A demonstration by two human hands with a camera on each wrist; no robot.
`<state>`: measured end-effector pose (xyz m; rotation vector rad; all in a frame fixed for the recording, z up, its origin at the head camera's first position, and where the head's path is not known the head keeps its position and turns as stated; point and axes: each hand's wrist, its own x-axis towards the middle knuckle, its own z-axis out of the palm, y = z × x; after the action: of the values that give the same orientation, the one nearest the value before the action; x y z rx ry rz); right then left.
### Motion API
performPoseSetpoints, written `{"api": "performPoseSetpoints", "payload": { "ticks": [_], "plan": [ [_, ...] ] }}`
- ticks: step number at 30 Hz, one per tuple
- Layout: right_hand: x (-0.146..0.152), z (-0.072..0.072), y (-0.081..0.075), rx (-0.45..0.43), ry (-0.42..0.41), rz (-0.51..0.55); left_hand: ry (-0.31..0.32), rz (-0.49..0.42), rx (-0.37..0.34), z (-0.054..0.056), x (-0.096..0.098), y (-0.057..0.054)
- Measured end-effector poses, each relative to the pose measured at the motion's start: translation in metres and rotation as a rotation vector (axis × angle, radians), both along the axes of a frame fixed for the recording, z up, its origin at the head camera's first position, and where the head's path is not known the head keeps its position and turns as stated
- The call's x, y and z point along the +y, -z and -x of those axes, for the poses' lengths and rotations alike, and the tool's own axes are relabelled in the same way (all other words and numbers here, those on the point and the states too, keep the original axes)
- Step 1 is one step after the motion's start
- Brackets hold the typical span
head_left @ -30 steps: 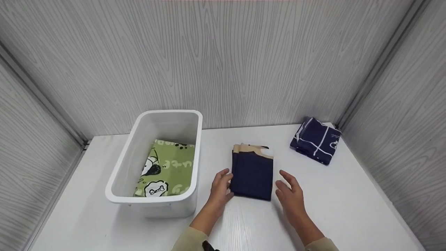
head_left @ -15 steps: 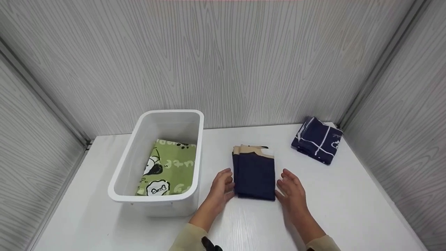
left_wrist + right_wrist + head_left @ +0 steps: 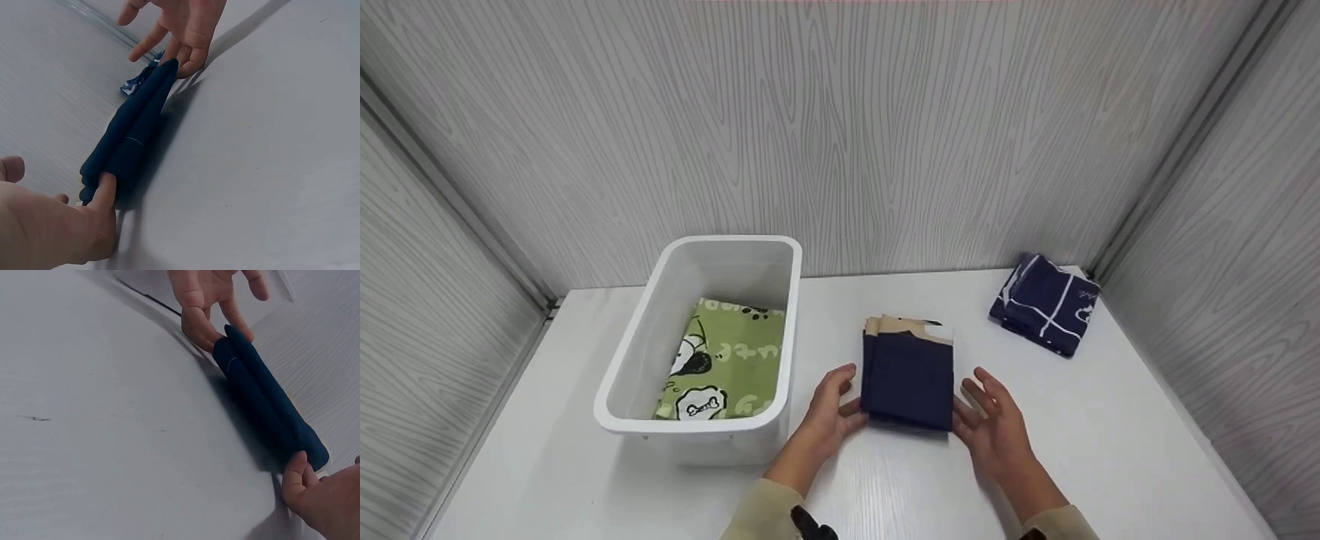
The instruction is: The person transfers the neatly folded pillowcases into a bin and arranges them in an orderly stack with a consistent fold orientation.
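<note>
Just right of the bin (image 3: 690, 427), the left hand (image 3: 829, 416) is held half-curled, one near corner of the cloth (image 3: 913, 379) pinched. Farther from the bin, the cloth's near edge is raised. Farthest right, the right hand (image 3: 999, 431) is similarly half-curled, upper fingers spread, opposite corner pinched.

1 bin (image 3: 691, 427). 3 cloths tot: 1 green cloth (image 3: 736, 361) in bin, 1 tan/navy cloth (image 3: 912, 382) R of bin, 1 lined cloth (image 3: 1044, 304) farther R. 2 grips: L grip (image 3: 826, 415), R grip (image 3: 999, 431). 1 tabletop (image 3: 904, 491).

Navy, tan and white cloth (image 3: 913, 379)
</note>
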<state>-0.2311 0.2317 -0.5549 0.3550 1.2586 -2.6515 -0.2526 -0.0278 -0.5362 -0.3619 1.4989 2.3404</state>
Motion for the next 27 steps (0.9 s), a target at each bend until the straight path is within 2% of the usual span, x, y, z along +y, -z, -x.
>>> {"api": "performPoseSetpoints", "payload": {
  "ticks": [6, 13, 18, 23, 27],
  "plan": [
    [0.0022, 0.0003, 0.0009, -0.010, -0.021, 0.037, 0.030, -0.019, -0.029, 0.0021, -0.0016, 0.0023],
    [0.0035, 0.0025, 0.0021, 0.004, -0.038, 0.068, 0.021, -0.080, -0.038, 0.0033, 0.0027, 0.0063],
    [0.0042, 0.0024, 0.0010, -0.001, -0.037, 0.054, 0.031, -0.091, -0.025, 0.0034, 0.0052, 0.0051],
    [0.0050, 0.0014, 0.0012, 0.001, -0.043, 0.045, 0.056, -0.139, -0.022, 0.0053, 0.0056, 0.0040],
    [0.0065, 0.0014, 0.0030, 0.011, -0.083, 0.014, 0.078, -0.151, -0.038, 0.0087, 0.0050, 0.0071]
  ]
}}
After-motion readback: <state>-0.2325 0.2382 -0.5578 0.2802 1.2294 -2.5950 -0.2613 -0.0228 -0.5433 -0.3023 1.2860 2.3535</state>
